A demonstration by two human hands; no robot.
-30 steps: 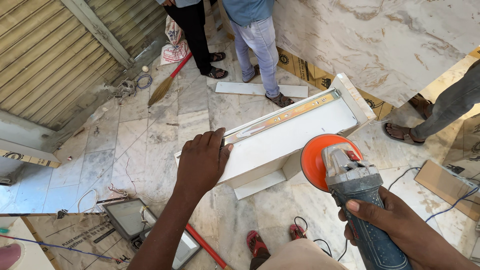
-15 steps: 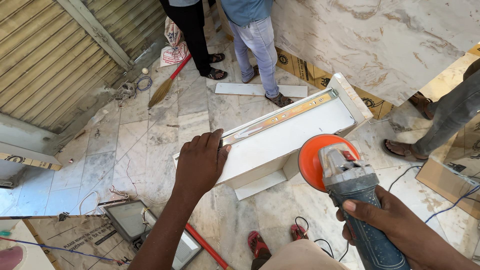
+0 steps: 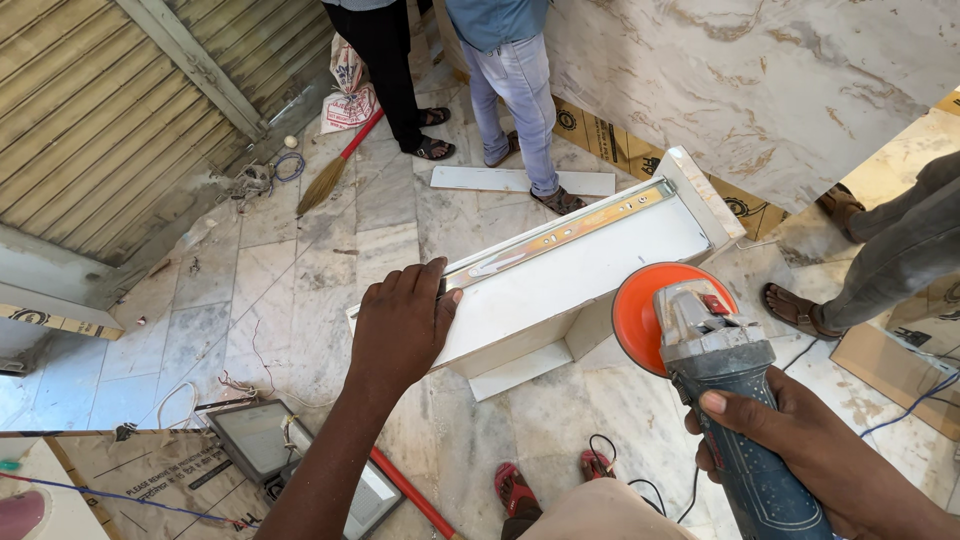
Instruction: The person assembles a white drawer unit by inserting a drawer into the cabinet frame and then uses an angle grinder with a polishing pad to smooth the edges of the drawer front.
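The left hand [image 3: 402,325] lies flat, palm down and fingers together, on the near end of the white tile strip [image 3: 560,285], pressing it down. The right hand [image 3: 800,450] is wrapped closed around the body of the angle grinder [image 3: 715,385], thumb along the top of the housing. The grinder's orange disc guard [image 3: 635,320] stands just beside the near long edge of the strip, toward its far half; contact with the edge cannot be confirmed.

The strip rests raised above the marble floor [image 3: 300,270] on a white offcut [image 3: 520,365] that shows beneath it. A metal straightedge [image 3: 560,235] lies along the strip's far long edge.

Handling judgement: the strip appears stiff, fairly heavy and brittle, with a smooth, slippery face. Hold it by flat palm pressure over the supported section, clear of the near long edge, not at the overhanging ends.

Beyond the strip's far edge, two people [image 3: 470,60] stand beside a broom [image 3: 335,165]. A large marble slab [image 3: 760,80] leans beyond the strip's far end. A floodlight [image 3: 260,440] lies on the floor below the left forearm.
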